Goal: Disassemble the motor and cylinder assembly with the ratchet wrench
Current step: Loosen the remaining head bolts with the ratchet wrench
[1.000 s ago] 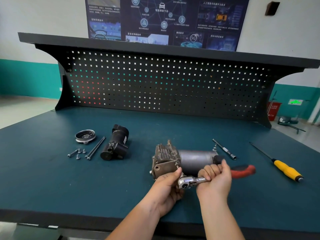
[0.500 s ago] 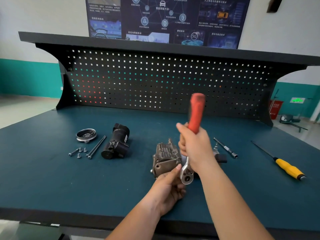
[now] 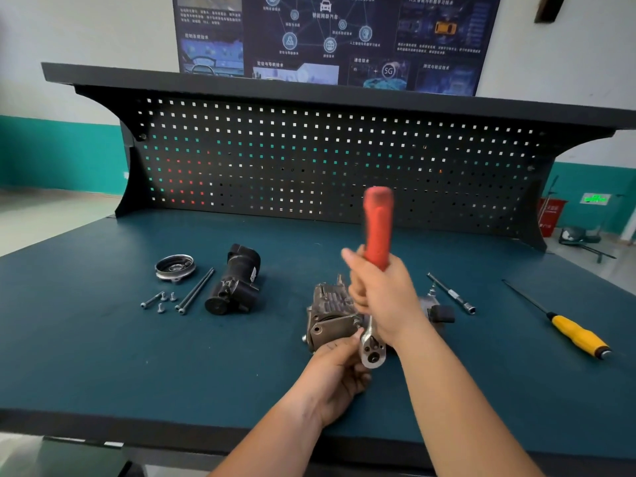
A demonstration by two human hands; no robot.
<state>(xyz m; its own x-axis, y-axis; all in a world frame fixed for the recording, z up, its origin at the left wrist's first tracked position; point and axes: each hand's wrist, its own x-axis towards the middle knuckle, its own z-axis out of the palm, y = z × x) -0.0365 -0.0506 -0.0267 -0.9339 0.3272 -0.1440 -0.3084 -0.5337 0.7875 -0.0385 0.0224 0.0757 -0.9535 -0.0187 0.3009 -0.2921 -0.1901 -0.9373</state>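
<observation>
Red-handled ratchet wrench [image 3: 377, 235], in right hand [image 3: 385, 297]

We record 1 motor and cylinder assembly [image 3: 332, 316]: a grimy brown-grey metal block with a finned top, joined to a grey cylindrical motor body largely hidden behind a forearm. It lies on its side near the front middle of the bench.

We record 1 ratchet wrench [image 3: 375, 284]: a red grip on a bright steel shank with a round ratchet head. It stands nearly upright, grip uppermost, its head low against the assembly's near end.
</observation>
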